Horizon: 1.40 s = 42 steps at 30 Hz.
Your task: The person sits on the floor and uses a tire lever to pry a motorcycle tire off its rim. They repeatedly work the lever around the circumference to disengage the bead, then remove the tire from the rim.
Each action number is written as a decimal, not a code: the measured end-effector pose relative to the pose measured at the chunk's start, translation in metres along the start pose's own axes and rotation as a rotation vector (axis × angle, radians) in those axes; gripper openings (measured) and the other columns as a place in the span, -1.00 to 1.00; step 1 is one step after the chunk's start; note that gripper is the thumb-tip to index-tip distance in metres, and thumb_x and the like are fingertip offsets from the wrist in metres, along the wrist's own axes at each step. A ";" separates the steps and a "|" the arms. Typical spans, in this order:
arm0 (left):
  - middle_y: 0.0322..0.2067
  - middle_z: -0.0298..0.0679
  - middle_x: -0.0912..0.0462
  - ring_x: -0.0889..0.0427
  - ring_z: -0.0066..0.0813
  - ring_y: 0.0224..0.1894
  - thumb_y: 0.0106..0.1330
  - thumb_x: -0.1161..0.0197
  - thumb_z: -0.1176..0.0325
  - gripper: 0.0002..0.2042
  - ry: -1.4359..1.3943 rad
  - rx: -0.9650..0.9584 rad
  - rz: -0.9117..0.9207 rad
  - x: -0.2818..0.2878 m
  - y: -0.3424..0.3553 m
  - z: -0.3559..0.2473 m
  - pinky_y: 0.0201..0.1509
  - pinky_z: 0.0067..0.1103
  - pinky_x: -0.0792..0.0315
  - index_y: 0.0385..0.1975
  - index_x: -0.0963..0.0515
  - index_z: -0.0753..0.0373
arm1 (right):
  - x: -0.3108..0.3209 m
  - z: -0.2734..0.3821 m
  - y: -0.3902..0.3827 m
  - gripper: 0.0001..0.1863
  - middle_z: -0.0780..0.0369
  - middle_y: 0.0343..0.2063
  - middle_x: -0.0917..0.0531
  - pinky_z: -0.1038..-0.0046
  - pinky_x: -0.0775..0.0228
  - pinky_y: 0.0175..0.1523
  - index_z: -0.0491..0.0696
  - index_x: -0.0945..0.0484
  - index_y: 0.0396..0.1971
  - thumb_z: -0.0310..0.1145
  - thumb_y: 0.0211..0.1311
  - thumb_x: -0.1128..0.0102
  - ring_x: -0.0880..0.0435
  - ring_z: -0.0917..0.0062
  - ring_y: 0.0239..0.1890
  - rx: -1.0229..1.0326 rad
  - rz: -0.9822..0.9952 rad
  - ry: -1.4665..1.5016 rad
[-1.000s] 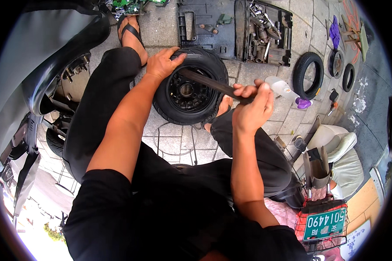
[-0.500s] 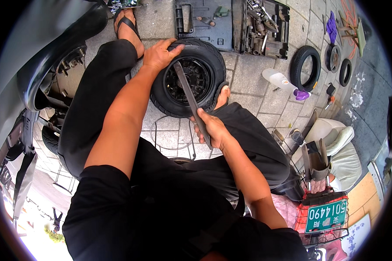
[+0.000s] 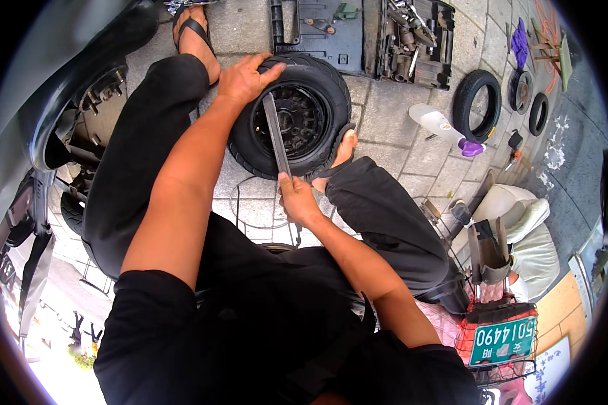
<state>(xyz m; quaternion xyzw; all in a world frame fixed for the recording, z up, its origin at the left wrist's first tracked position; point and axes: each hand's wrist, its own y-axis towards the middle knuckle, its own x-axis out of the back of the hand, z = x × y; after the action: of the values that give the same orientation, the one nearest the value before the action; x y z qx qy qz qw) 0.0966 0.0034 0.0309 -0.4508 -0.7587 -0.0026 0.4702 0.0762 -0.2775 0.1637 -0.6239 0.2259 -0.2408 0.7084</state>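
Observation:
A black tyre [image 3: 332, 88] on a black wheel rim [image 3: 307, 121] lies flat on the paving between my feet. Resting on its upper left edge is my left hand [image 3: 243, 82], fingers stretched out, thumb across the sidewall. My right hand [image 3: 297, 200], below the wheel, is closed round the lower end of a long flat metal tyre lever [image 3: 275, 135]. The lever slants up and left over the rim, its far tip by the inner edge of the tyre near my left thumb. Whether the tip sits under the tyre bead, I cannot tell.
Beyond the wheel is an open black toolbox [image 3: 419, 47] with sockets and metal tools. A white bottle with a purple cap [image 3: 432, 123] and a loose tyre [image 3: 477, 106] lie to the right. A vehicle [image 3: 81, 67] stands at left; a wire basket [image 3: 496, 364] at lower right.
My right hand has moved left and slightly up with the tyre lever, which now stands steeper over the rim. My left hand stays on the tyre.

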 end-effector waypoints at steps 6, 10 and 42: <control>0.24 -0.15 -0.74 -0.69 -0.10 0.29 0.33 -0.13 -0.56 -0.20 -0.001 0.034 0.048 0.004 0.006 -0.001 0.34 -0.28 -0.54 0.31 -0.67 -0.06 | 0.030 0.001 0.011 -0.43 0.22 -0.57 -0.58 0.35 -0.38 -0.45 -0.12 -0.54 -0.31 0.14 0.69 -0.04 -0.61 0.49 -0.55 0.106 0.031 -0.152; 0.15 -0.01 -0.78 -0.70 -0.01 0.26 0.36 -0.24 -0.45 -0.26 -0.012 0.021 0.006 0.008 0.003 -0.011 0.34 -0.28 -0.53 0.25 -0.71 0.05 | 0.025 -0.018 0.024 -0.43 0.23 -0.56 -0.58 0.31 -0.42 -0.33 -0.18 -0.57 -0.30 0.09 0.70 -0.08 -0.56 0.50 -0.50 0.176 -0.011 -0.137; 0.25 0.35 -0.63 -0.63 0.12 0.37 0.03 -0.25 -0.74 0.33 -0.067 0.243 0.303 0.027 0.015 -0.011 0.46 -0.27 -0.46 0.37 -0.48 0.61 | 0.121 0.037 0.067 -0.36 0.02 -0.45 -0.73 0.29 -0.59 -0.05 -0.26 -0.66 -0.22 0.14 0.66 -0.11 -0.79 0.30 -0.32 0.309 0.165 -0.722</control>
<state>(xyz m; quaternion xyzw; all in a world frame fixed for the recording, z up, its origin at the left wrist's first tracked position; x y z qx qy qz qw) 0.1108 0.0254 0.0500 -0.4996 -0.6923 0.1750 0.4905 0.1975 -0.3169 0.0991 -0.5343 -0.0273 0.0204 0.8446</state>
